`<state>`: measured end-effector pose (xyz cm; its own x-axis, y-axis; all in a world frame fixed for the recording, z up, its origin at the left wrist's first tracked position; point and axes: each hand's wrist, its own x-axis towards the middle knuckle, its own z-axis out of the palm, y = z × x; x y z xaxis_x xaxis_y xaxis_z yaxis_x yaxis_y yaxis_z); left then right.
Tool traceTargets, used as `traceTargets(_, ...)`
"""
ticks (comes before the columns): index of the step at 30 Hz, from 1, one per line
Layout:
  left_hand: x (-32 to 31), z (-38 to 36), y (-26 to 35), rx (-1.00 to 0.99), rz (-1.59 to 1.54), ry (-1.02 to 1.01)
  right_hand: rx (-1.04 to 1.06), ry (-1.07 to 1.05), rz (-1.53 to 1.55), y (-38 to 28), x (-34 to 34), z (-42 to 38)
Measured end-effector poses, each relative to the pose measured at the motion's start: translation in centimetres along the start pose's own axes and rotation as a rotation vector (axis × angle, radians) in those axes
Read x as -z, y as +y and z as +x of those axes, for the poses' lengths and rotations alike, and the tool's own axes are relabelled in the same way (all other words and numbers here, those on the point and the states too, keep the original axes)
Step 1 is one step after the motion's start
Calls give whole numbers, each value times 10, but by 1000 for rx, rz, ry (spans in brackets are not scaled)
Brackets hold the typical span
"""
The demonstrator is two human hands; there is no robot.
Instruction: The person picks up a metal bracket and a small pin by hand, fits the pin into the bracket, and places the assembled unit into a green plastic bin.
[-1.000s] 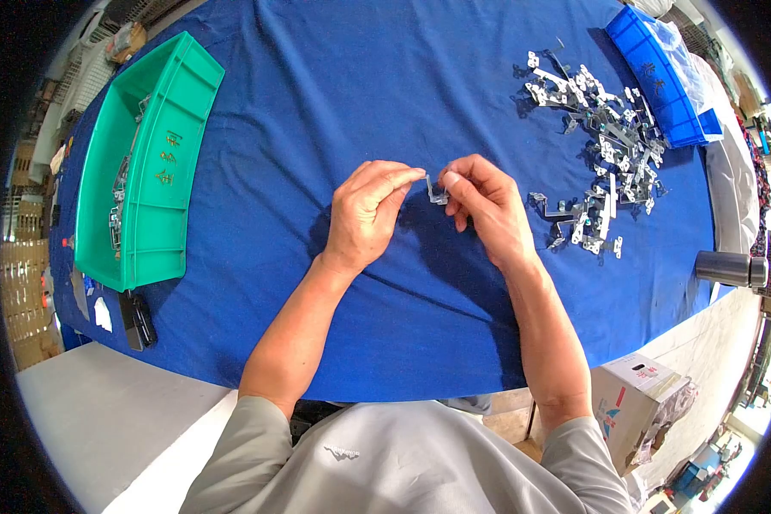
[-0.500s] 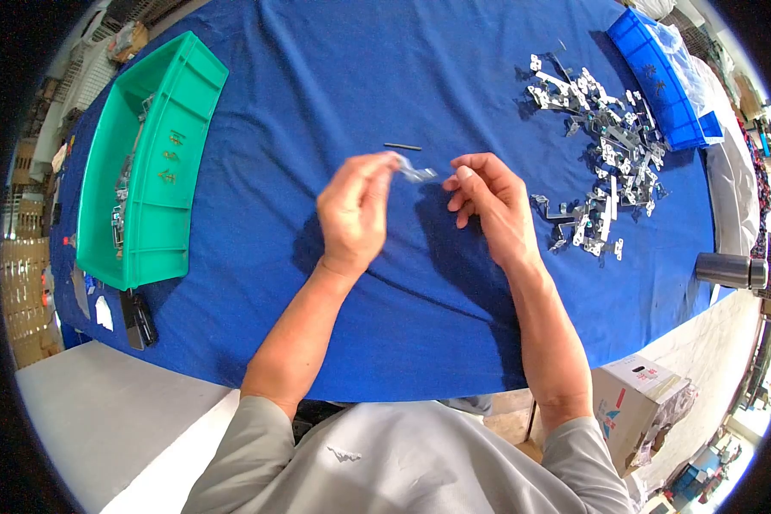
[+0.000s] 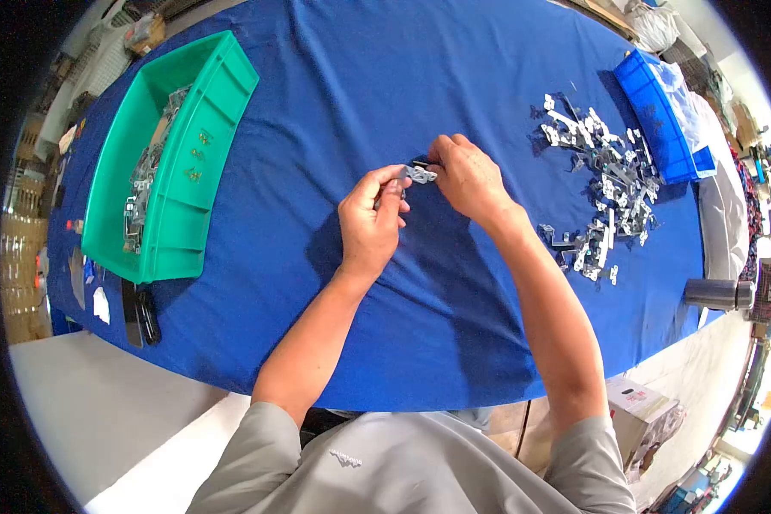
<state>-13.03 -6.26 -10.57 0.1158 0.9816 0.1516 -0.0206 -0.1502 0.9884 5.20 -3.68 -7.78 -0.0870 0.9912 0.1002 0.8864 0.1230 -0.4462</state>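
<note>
A small silvery metal bracket point(image 3: 420, 175) is pinched between the thumb and fingers of my left hand point(image 3: 370, 221), its free end pointing right. Just behind the bracket a thin dark rod point(image 3: 418, 161) shows, partly covered. My right hand point(image 3: 471, 178) bends down over the rod's right end with its fingers closed on it; the fingertips are partly hidden. Both hands are close together above the blue cloth point(image 3: 360, 86).
To the left stands a green bin point(image 3: 180, 218) with metal parts in it. A heap of loose metal brackets point(image 3: 612, 184) lies at the right, near a blue bin point(image 3: 660, 120) with plastic film. A metal flask point(image 3: 718, 294) lies at the right edge, a black-handled tool point(image 3: 146, 317) at the left.
My right hand has moved left and forward, over to the dark rod, and its fingers have closed. The left hand keeps the bracket, now nearer the right hand. The whole view has shifted slightly.
</note>
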Motion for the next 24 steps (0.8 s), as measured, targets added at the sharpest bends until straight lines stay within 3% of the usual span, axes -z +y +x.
traceTargets(3, -1, 0, 1, 10, -20, -5, 15, -108, -68, -1, 2, 1)
traceTargets(6, -2, 0, -1, 4, -14, -5, 94, -15, -118, 13, -5, -9)
traceTargets(9, 0, -1, 1, 32, 4, 8, -13, 174, 279, 15, 8, -30)
traceTargets(10, 0, 2, 3, 39, 12, 7, -203, 67, 514, 13, 16, -37)
traceTargets(13, -6, 9, 8, 93, 109, -33, -276, 155, 1089, 11, 11, -55)
traceTargets(17, -9, 29, 12, 96, 199, -79, -226, 139, 1161, 13, 4, -64)
traceTargets(24, -16, 11, 0, 25, 55, -50, -253, 191, 1150, 8, -9, -79)
